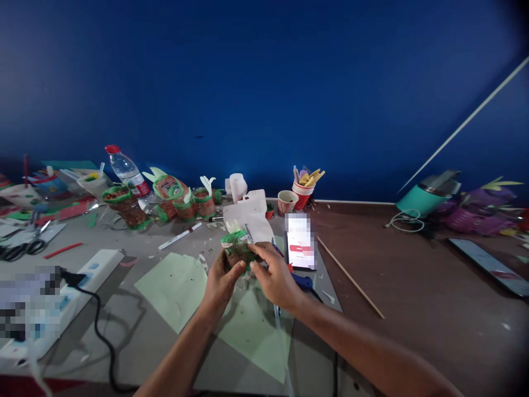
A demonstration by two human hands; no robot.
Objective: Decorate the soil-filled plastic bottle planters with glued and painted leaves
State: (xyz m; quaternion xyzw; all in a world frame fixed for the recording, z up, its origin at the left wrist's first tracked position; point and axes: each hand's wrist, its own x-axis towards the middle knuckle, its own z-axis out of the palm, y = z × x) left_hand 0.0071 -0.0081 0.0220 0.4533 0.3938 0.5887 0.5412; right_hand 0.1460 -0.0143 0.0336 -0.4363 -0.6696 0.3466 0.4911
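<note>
Left hand [220, 282] and right hand [278, 277] clasp a small brown pot with a green rim [238, 252] above pale green paper [256, 336], mid-worktop [363, 242]. Paper cups [286, 204] stand by the far edge; a power strip [98, 267] lies toward the near left corner.

There are two bare hands, a left hand [219, 284] and a right hand [278, 280], and between them one small brown pot with a green rim [236, 253]. Also countable are two large pale green paper sheets [171, 292], two flat rectangular phones [491, 267], one clear plastic bottle with a red cap [126, 170], one slim white marker [181, 236], one long white power strip [102, 263], one thin wooden stick [351, 278] and one turquoise tumbler [418, 197].
</note>
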